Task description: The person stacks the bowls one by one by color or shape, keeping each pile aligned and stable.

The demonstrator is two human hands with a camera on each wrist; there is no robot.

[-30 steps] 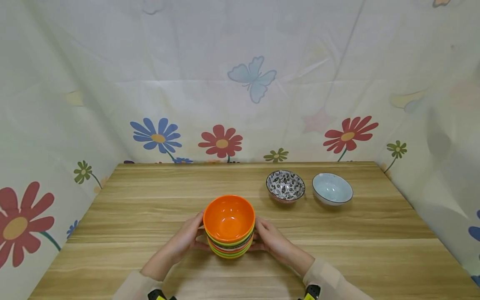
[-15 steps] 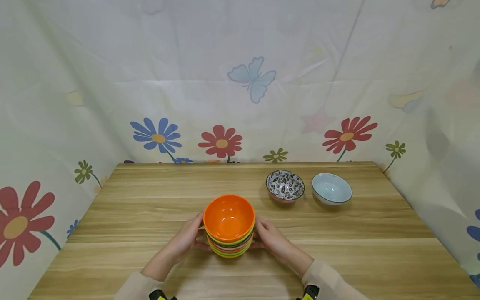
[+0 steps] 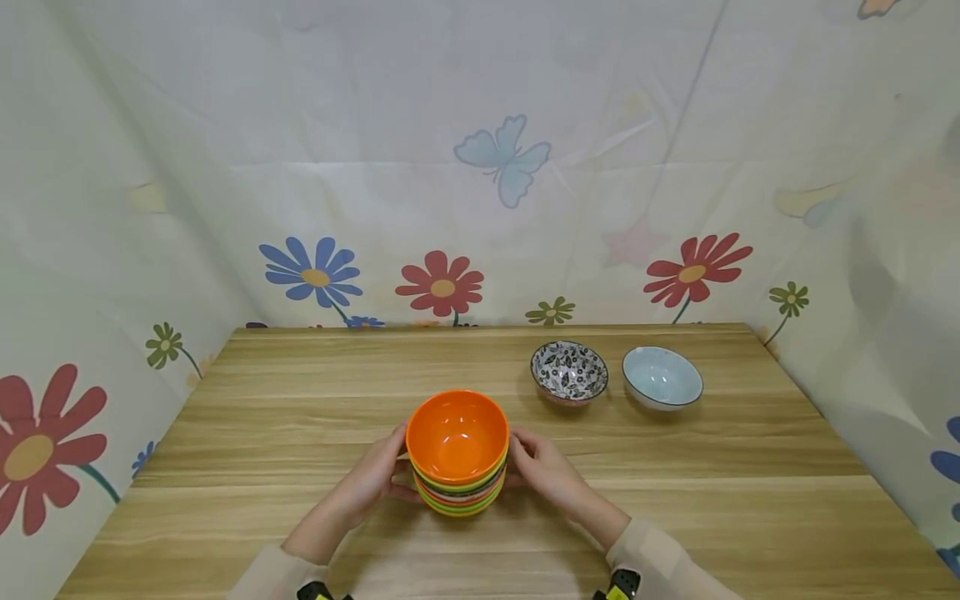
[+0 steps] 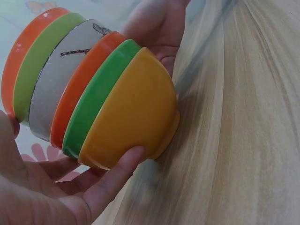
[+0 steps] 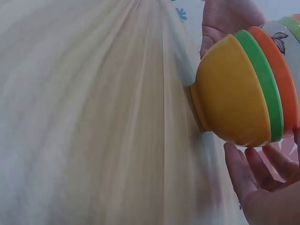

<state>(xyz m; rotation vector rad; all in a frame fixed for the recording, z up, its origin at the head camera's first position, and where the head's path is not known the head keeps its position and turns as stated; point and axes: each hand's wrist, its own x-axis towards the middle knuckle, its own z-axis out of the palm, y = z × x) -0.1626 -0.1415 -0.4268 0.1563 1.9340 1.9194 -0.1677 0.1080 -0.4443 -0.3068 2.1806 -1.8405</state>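
Observation:
Nested bowls make up a stack (image 3: pixel 457 437) standing on the wooden table in front of me. Its top bowl is bright orange inside; lower down show lime green, patterned white, orange and green bowls, with a yellow bowl (image 4: pixel 133 105) at the bottom. My left hand (image 3: pixel 372 473) holds the stack's left side, one finger lying along the yellow bowl. At the opposite side, my right hand (image 3: pixel 551 475) has its thumb by the top rim and its curved fingertips (image 5: pixel 232 152) right at the yellow bowl's rim. Some right fingers are hidden behind the stack in the head view.
Farther back on the right are a black-and-white floral bowl (image 3: pixel 569 372) and a pale blue bowl (image 3: pixel 663 378) with a dark rim. The wooden table (image 3: pixel 315 375) ends at a flower-print cloth (image 3: pixel 360 200) that hangs behind and along both sides.
My right hand's fingers have shifted slightly at the stack's side, with less of them showing beneath it. The left hand and the bowls stay in place.

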